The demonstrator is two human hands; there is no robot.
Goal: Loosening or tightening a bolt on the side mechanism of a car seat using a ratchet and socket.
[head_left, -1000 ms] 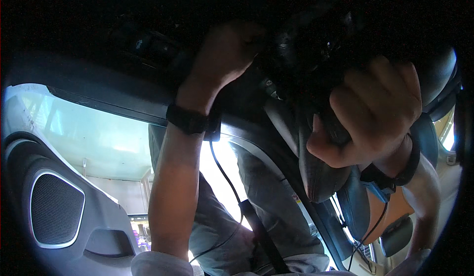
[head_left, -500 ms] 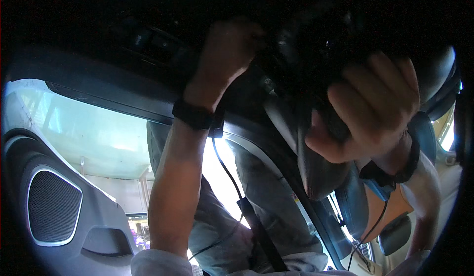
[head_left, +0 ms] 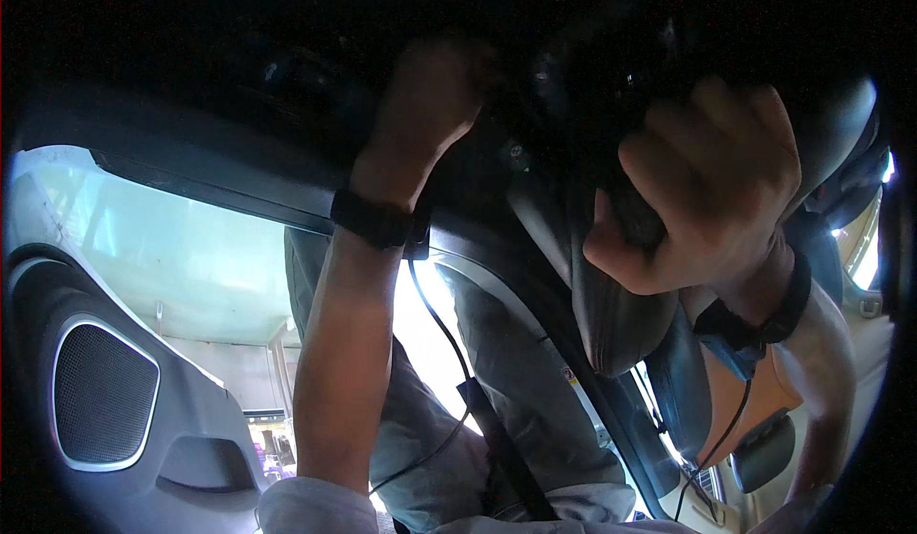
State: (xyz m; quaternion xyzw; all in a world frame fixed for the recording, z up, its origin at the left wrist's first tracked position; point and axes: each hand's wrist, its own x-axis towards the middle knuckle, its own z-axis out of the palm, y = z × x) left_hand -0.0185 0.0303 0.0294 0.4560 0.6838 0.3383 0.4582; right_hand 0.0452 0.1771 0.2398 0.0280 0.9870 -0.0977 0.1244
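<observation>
At the dark top of the view, the left hand (head_left: 435, 90) reaches into shadow, so whether its fingers grip anything cannot be told. Right of it, the right hand (head_left: 716, 185) is half curled before a dark padded piece (head_left: 626, 329), thumb apart from the bent fingers; whether they grasp it is unclear. That piece sits just below the right thumb, its long axis running roughly up and down the view and its tapered, rounded end pointing toward the lower edge. Its surface looks smooth, blackish-grey and leathery, with soft sheen. Beside its lower end, a small pale-and-yellow label (head_left: 570, 375) is too tiny to read. Black wristbands circle both wrists; at lower left, a silver-rimmed speaker grille (head_left: 106, 395) fills part of a grey door panel (head_left: 205, 419).
</observation>
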